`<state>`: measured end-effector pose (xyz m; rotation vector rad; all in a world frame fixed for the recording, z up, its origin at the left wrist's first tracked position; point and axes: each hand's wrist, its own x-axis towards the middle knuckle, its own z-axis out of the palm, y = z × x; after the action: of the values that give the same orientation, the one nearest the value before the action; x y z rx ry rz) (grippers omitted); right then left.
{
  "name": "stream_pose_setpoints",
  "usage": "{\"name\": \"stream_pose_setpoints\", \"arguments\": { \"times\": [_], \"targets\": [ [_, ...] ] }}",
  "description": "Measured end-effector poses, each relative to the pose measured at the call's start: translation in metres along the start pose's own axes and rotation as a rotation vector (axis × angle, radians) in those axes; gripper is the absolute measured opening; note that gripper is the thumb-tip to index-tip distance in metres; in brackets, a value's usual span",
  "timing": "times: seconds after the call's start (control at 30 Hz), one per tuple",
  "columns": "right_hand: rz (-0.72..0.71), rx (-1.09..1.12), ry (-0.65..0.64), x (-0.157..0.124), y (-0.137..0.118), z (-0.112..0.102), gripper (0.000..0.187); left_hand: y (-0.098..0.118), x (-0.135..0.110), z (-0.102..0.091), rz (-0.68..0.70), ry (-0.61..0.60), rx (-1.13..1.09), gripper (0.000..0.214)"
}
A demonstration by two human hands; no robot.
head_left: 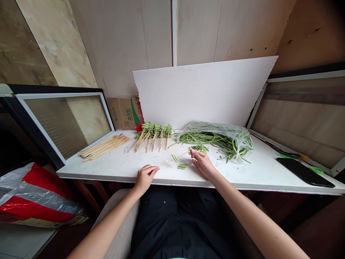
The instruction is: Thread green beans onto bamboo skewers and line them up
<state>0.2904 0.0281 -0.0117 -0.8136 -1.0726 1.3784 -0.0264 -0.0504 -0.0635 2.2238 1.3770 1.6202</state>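
Key relation: thin stick point(183, 154) lies between the two hands, on the near-left side of the heap of cut beans point(199, 148), which I'm using as landmark. Long axis runs from the heap's near-left edge out to the left and a bit toward the person, so it points at the left fingertips. Right hand point(202, 162) is the nearer one, right at the stick's heap-side end; left hand point(145, 177) is at the far end of that line, well left of the heap and closer to the table edge.

Right hand: thumb and forefinger pinch the stick, other fingers loosely bent, just in front of the heap. Left hand: fingers curled in, thumb and forefinger pressed together. Stick goes faint near those fingertips, so can't tell if its tip is between them.

Bean pair point(175, 158) sits left of the heap, crossing the stick's line at an angle; can't tell if pierced or only overlapping. Loose bean pieces point(182, 166) lie on the table point(242, 178) near-left of the heap, between the hands, touched by neither.

Rest, from the heap: loaded skewers point(156, 131) to the left and farther back, bare sticks point(105, 146) beyond them at far left, plastic bag point(244, 138) of long beans behind and right, phone point(306, 172) far right
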Motion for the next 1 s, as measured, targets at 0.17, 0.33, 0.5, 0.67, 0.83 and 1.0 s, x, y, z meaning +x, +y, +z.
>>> {"name": "stream_pose_setpoints", "arguments": {
  "times": [0.17,0.33,0.5,0.67,0.83,1.0],
  "targets": [
    [0.006,0.018,-0.002,0.000,0.000,0.001,0.040,0.001,0.001,0.000,0.010,-0.009,0.000,0.019],
    [-0.022,-0.010,0.024,0.000,0.000,0.002,0.040,0.002,0.001,-0.001,0.018,-0.012,-0.004,0.018],
    [-0.073,-0.102,0.055,0.000,0.001,0.002,0.044,0.003,0.001,-0.002,0.025,-0.019,0.001,0.020],
    [-0.104,-0.166,0.061,0.002,0.005,-0.001,0.043,0.004,0.000,-0.002,0.037,-0.020,0.004,0.021],
    [-0.171,-0.234,0.071,0.002,0.009,-0.004,0.042,0.004,0.000,-0.001,0.055,-0.012,0.012,0.021],
    [-0.194,-0.272,0.082,-0.002,0.007,-0.002,0.043,0.004,-0.001,-0.001,0.062,-0.012,0.010,0.021]
  ]
}}
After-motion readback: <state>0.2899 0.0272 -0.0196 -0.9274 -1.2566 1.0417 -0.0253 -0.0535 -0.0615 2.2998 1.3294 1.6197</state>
